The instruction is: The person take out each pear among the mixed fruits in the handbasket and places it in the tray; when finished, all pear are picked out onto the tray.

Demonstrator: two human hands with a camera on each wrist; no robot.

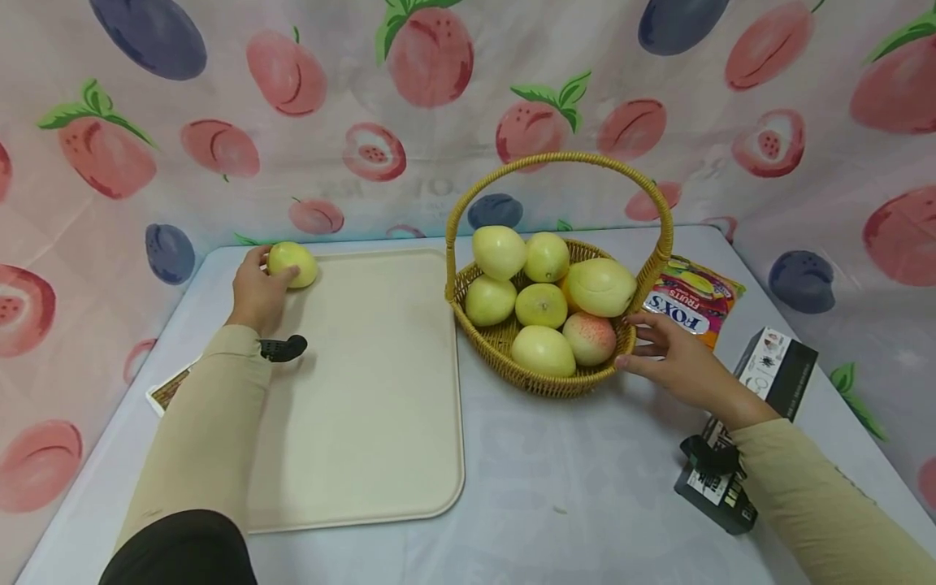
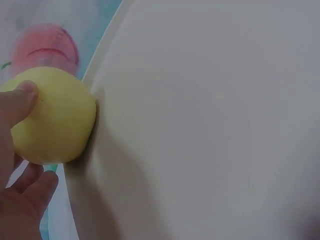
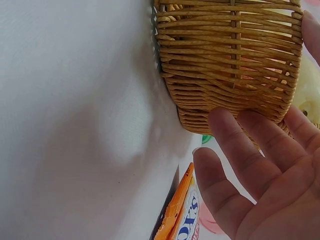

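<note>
My left hand (image 1: 259, 292) holds a round yellow-green fruit (image 1: 292, 265) at the far left corner of the beige tray (image 1: 366, 390). In the left wrist view the thumb lies on top of the yellow fruit (image 2: 55, 117), with fingertips under it. At the right side of the wicker basket (image 1: 544, 382), my right hand (image 1: 676, 357) has its thumb and fingers spread along the rim and wall. The right wrist view shows those fingers (image 3: 260, 150) fairly straight against the woven side. Several pale yellow fruits (image 1: 543, 351) and a reddish peach (image 1: 589, 338) lie in the basket.
Behind the right hand lie a colourful Fox's candy bag (image 1: 691, 301) and a long black-and-white box (image 1: 786, 370) under the forearm. A tall arched handle (image 1: 559, 157) rises over the basket. A flat brown-and-white item (image 1: 170, 390) pokes out beside the left sleeve.
</note>
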